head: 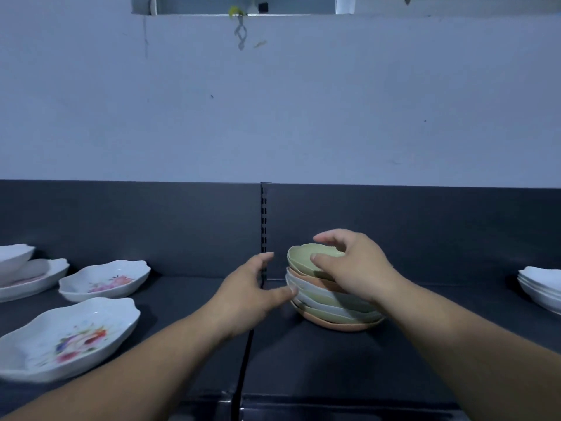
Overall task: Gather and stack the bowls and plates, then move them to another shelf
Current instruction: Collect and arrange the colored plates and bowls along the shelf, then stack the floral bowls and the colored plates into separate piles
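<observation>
A leaning stack of small bowls (pixel 331 308), green, white and peach, stands on the dark shelf (pixel 318 360) just right of the middle seam. My right hand (pixel 352 265) curls over the top green bowl, thumb inside its rim and fingers arched above it. At the stack's left side my left hand (pixel 252 296) is spread, its thumb touching the lower bowls. On the left lie two white flowered plates: a near one (pixel 66 338) and a farther one (pixel 104 279). A white bowl on a plate (pixel 24 271) sits at the far left edge.
A pile of white plates (pixel 543 287) stands at the right edge of the shelf. A slotted metal upright (pixel 263 226) divides the dark back panel behind the stack. Above it is a pale wall.
</observation>
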`<state>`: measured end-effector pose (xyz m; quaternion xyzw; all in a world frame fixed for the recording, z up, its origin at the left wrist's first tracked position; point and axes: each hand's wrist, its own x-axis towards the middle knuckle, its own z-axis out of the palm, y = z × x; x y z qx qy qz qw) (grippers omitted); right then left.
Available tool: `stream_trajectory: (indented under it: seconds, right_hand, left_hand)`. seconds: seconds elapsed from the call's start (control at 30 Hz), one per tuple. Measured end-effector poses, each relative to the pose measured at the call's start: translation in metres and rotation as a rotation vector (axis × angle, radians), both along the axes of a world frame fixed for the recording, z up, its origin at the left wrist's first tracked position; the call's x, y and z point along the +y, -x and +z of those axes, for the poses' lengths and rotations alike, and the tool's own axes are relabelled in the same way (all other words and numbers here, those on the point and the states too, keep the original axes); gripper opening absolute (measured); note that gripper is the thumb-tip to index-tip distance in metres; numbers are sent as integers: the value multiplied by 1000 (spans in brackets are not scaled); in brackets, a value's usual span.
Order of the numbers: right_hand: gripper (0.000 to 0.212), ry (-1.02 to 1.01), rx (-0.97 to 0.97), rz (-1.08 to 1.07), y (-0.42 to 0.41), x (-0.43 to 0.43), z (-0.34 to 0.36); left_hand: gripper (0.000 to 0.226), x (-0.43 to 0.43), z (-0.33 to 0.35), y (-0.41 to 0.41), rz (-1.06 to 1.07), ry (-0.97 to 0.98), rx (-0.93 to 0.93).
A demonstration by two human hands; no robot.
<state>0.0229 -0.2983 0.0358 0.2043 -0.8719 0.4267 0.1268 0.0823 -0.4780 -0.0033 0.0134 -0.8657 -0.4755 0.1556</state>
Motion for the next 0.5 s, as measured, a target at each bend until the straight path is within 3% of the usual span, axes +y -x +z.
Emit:
stream_trajectory:
  seconds: [0.3, 0.5]
  right_hand:
    - [23, 14, -23, 243, -36, -97, -17]
    - [30, -92, -164, 339, -58, -175, -30]
  left_hand:
    - [70, -82, -4, -72, 181, 174, 116]
    - [60, -174, 8, -117, 387, 124, 133]
